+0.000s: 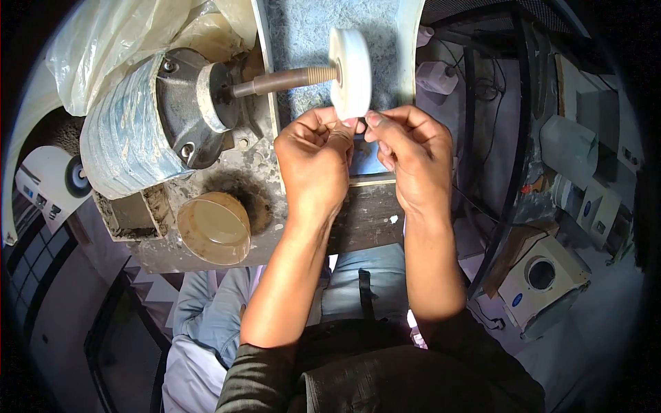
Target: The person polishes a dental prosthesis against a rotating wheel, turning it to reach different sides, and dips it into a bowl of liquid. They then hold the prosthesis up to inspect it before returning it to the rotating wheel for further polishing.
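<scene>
A white buffing wheel sits on the threaded end of a brown spindle, which runs out from a motor at the left. Just under the wheel's lower edge, my left hand is closed, thumb and fingers pinched. My right hand pinches close beside it, its fingertips almost meeting the left ones. Whatever lies between the fingertips is too small and covered to name. Behind the wheel stands a blue-lined tray with fibrous lint over its bottom.
A plastic bowl of cloudy liquid and a dirty square container stand on the bench left of my arms. Clear plastic sheeting hangs at upper left. Another person's leg shows below the bench. White machines stand at right.
</scene>
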The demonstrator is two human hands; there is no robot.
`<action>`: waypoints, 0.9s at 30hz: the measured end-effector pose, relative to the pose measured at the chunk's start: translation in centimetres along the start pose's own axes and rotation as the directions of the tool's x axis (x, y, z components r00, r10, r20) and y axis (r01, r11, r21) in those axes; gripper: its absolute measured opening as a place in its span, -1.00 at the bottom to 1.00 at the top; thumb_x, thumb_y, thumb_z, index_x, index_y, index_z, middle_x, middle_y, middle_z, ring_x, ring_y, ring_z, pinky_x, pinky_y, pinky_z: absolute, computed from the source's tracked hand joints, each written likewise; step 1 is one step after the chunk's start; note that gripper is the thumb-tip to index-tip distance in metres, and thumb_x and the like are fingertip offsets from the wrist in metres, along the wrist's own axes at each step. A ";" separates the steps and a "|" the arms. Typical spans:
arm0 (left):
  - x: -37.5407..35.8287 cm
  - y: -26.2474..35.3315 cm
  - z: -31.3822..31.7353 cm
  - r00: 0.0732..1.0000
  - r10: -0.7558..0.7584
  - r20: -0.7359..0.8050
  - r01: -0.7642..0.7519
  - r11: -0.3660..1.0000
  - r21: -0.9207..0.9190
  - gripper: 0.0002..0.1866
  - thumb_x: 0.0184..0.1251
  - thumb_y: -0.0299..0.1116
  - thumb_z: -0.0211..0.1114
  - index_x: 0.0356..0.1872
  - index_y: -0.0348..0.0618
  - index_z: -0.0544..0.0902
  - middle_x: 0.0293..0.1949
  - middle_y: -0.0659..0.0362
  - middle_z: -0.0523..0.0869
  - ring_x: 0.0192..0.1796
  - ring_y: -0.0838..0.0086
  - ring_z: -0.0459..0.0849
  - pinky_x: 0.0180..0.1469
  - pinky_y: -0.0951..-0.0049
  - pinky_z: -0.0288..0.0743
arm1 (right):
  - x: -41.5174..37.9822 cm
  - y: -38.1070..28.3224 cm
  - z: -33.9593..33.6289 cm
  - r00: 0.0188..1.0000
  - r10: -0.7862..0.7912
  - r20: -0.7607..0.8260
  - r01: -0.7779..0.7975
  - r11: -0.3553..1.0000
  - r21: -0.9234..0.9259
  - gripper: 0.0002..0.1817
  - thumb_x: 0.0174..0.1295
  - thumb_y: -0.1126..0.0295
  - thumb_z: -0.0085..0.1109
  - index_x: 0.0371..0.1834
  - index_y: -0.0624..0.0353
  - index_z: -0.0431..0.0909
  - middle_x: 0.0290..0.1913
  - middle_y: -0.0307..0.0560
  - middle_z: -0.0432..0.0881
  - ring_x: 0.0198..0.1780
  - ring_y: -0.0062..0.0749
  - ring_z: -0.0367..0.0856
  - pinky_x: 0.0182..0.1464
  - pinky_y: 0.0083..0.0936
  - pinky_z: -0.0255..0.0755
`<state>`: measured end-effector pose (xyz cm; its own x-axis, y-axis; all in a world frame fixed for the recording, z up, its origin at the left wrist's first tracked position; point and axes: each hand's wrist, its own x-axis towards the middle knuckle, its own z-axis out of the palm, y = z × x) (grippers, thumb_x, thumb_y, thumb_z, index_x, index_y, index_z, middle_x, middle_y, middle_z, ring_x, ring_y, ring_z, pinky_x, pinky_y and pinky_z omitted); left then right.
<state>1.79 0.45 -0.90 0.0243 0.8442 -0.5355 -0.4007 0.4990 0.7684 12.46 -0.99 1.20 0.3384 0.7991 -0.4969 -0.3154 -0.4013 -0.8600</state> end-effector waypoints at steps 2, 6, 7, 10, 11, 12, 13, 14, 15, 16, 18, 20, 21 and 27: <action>0.4 0.1 -0.4 1.000 -0.025 0.019 0.025 1.000 0.016 -0.92 0.24 -0.67 0.19 -0.29 -0.42 0.62 -0.47 0.18 0.68 -0.58 0.73 0.44 -0.57 0.70 0.24 | 0.3 0.1 0.1 1.000 0.021 -0.006 -0.021 1.000 0.010 -0.94 0.14 0.57 0.25 -0.37 0.34 0.58 -0.52 -0.14 0.62 -0.61 -0.78 0.33 -0.59 -0.78 0.13; 0.9 0.5 -0.6 0.998 -0.040 0.045 0.039 0.999 0.027 -0.90 0.22 -0.69 0.16 -0.29 -0.43 0.62 -0.46 0.16 0.69 -0.58 0.71 0.45 -0.57 0.70 0.25 | 0.6 0.1 0.3 0.999 0.033 -0.017 -0.033 0.999 0.020 -0.94 0.13 0.57 0.26 -0.38 0.33 0.57 -0.53 -0.15 0.60 -0.61 -0.76 0.33 -0.60 -0.77 0.13; 0.9 0.6 -0.7 0.997 -0.056 0.054 0.056 0.998 0.005 -0.89 0.21 -0.70 0.15 -0.29 -0.43 0.62 -0.46 0.15 0.69 -0.58 0.71 0.45 -0.56 0.69 0.25 | 0.6 0.1 0.3 0.999 0.034 -0.018 -0.033 0.999 0.020 -0.94 0.13 0.57 0.26 -0.38 0.33 0.57 -0.53 -0.15 0.60 -0.61 -0.76 0.33 -0.60 -0.77 0.13; 0.6 0.6 -0.8 0.995 -0.080 0.064 0.082 0.996 -0.029 -0.90 0.22 -0.69 0.16 -0.29 -0.42 0.62 -0.45 0.15 0.70 -0.58 0.71 0.45 -0.55 0.69 0.25 | 0.3 0.0 -0.1 0.999 0.051 0.001 -0.051 0.998 0.030 -0.94 0.13 0.56 0.26 -0.37 0.32 0.58 -0.53 -0.15 0.60 -0.60 -0.77 0.33 -0.59 -0.77 0.14; 0.4 0.7 -0.8 0.994 -0.087 0.065 0.090 0.995 -0.039 -0.92 0.24 -0.67 0.18 -0.29 -0.42 0.62 -0.46 0.16 0.69 -0.58 0.71 0.44 -0.55 0.69 0.25 | 0.1 0.0 -0.2 0.999 0.054 0.010 -0.054 0.997 0.048 -0.93 0.14 0.56 0.26 -0.37 0.32 0.58 -0.52 -0.15 0.60 -0.60 -0.77 0.34 -0.58 -0.77 0.14; 0.2 0.6 -0.8 0.994 -0.086 0.064 0.089 0.995 -0.040 -0.92 0.24 -0.67 0.18 -0.29 -0.42 0.62 -0.46 0.16 0.69 -0.58 0.71 0.44 -0.55 0.69 0.25 | -0.1 0.1 -0.4 0.998 0.056 0.020 -0.057 0.996 0.066 -0.93 0.14 0.55 0.26 -0.37 0.32 0.58 -0.52 -0.15 0.60 -0.60 -0.77 0.34 -0.58 -0.77 0.14; 0.0 0.4 -0.8 0.993 -0.092 0.072 0.097 0.993 -0.063 -0.93 0.25 -0.64 0.21 -0.29 -0.41 0.63 -0.46 0.17 0.69 -0.58 0.71 0.44 -0.54 0.69 0.25 | -0.3 0.2 -0.6 0.998 0.057 0.020 -0.058 0.996 0.066 -0.93 0.14 0.55 0.26 -0.37 0.32 0.58 -0.52 -0.15 0.60 -0.60 -0.77 0.34 -0.58 -0.77 0.14; -0.1 0.3 -0.7 0.992 -0.098 0.080 0.105 0.991 -0.086 -0.94 0.26 -0.61 0.23 -0.28 -0.40 0.63 -0.46 0.19 0.69 -0.58 0.72 0.43 -0.54 0.69 0.25 | -0.5 0.3 -0.9 0.998 0.051 0.022 -0.052 0.996 0.076 -0.93 0.14 0.55 0.27 -0.37 0.31 0.58 -0.52 -0.15 0.60 -0.60 -0.77 0.34 -0.57 -0.77 0.14; -0.3 0.4 -0.6 0.992 -0.099 0.080 0.106 0.991 -0.086 -0.94 0.26 -0.61 0.23 -0.28 -0.40 0.63 -0.46 0.19 0.69 -0.58 0.72 0.43 -0.54 0.69 0.25 | -0.6 0.5 -1.1 0.999 0.045 0.025 -0.047 0.995 0.087 -0.93 0.15 0.54 0.27 -0.37 0.31 0.57 -0.51 -0.16 0.60 -0.60 -0.76 0.34 -0.57 -0.77 0.14; -0.4 0.6 -0.5 0.992 -0.096 0.078 0.102 0.992 -0.075 -0.93 0.27 -0.59 0.25 -0.28 -0.39 0.63 -0.47 0.20 0.69 -0.58 0.72 0.43 -0.54 0.69 0.25 | -0.7 0.6 -1.1 0.999 0.046 0.024 -0.047 0.995 0.087 -0.93 0.15 0.54 0.27 -0.37 0.31 0.57 -0.51 -0.16 0.60 -0.60 -0.76 0.34 -0.57 -0.77 0.14; -0.4 0.6 -0.4 0.992 -0.094 0.078 0.099 0.993 -0.065 -0.93 0.28 -0.56 0.26 -0.28 -0.38 0.64 -0.47 0.20 0.69 -0.58 0.73 0.43 -0.54 0.69 0.25 | -0.8 0.7 -1.2 0.999 0.028 0.027 -0.031 0.995 0.094 -0.93 0.15 0.54 0.27 -0.38 0.31 0.57 -0.51 -0.15 0.61 -0.60 -0.76 0.34 -0.57 -0.76 0.15; -0.1 0.6 -0.6 0.992 -0.102 0.080 0.106 0.993 -0.047 -0.94 0.27 -0.59 0.25 -0.30 -0.39 0.64 -0.48 0.19 0.69 -0.58 0.72 0.43 -0.55 0.69 0.25 | -0.6 0.5 -1.0 0.999 0.033 0.023 -0.035 0.996 0.077 -0.93 0.16 0.54 0.26 -0.37 0.31 0.57 -0.51 -0.15 0.61 -0.59 -0.76 0.34 -0.57 -0.77 0.15; 0.1 0.5 -0.7 0.991 -0.102 0.081 0.106 0.993 -0.046 -0.94 0.27 -0.59 0.25 -0.30 -0.39 0.64 -0.48 0.19 0.69 -0.58 0.72 0.43 -0.55 0.69 0.25 | -0.5 0.4 -0.8 0.999 0.039 0.021 -0.040 0.997 0.062 -0.93 0.16 0.54 0.26 -0.36 0.31 0.58 -0.50 -0.14 0.61 -0.59 -0.76 0.35 -0.58 -0.77 0.15; 1.6 0.4 -1.0 0.989 -0.122 0.080 0.126 0.991 -0.047 -0.91 0.19 -0.69 0.18 -0.31 -0.42 0.63 -0.49 0.16 0.68 -0.58 0.68 0.46 -0.55 0.67 0.27 | 0.8 0.8 -0.2 0.999 0.034 0.014 -0.034 0.999 0.021 -0.91 0.15 0.54 0.26 -0.34 0.34 0.59 -0.51 -0.13 0.61 -0.59 -0.77 0.34 -0.59 -0.78 0.15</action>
<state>0.73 1.77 -1.78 0.1467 0.7898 -0.5956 -0.4372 0.5919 0.6771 12.62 -0.76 0.16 0.3153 0.7909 -0.5244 -0.3457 -0.4189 -0.8396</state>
